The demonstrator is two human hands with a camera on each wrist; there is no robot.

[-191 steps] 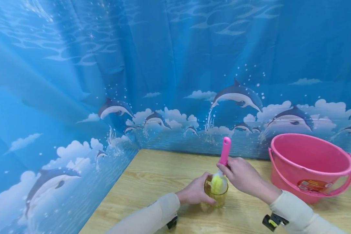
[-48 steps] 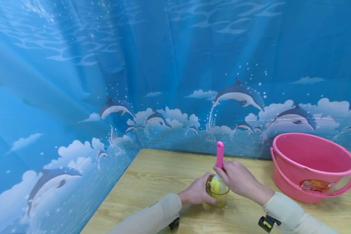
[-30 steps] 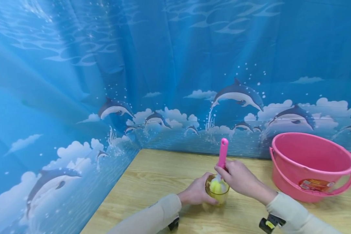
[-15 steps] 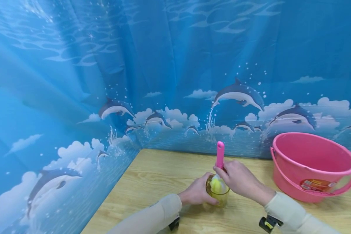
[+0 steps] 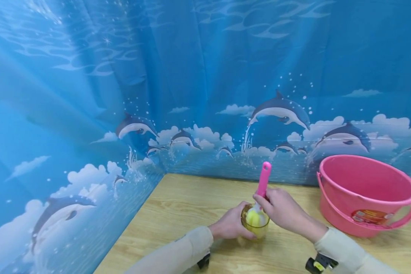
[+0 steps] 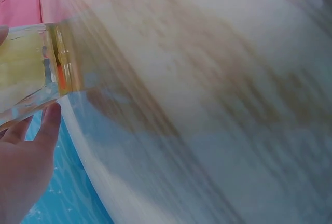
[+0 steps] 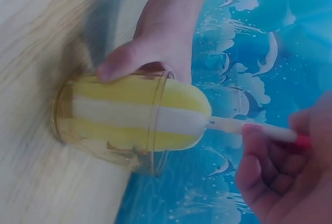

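Note:
An amber glass cup (image 5: 260,230) stands upright on the wooden table, and my left hand (image 5: 231,223) grips its side. Inside it is the yellow and white sponge head of a cup brush (image 5: 264,179), whose pink handle rises above the rim and leans slightly right. My right hand (image 5: 283,209) holds the handle low, near the white neck. In the right wrist view the sponge head (image 7: 181,115) fills much of the cup and sticks out past the rim. The left wrist view shows the cup (image 6: 31,68) with left fingertips against its side.
A pink bucket (image 5: 335,209) with its handle hanging down stands on the table to the right of my right hand. Behind the wooden tabletop (image 5: 185,198) hangs a blue dolphin-print curtain (image 5: 205,95), which also runs along the left side.
The brush handle has swung back and forth, tilting right now after standing more upright half a second ago. My right hand shifted slightly right with it. The left hand and cup stay nearly still.

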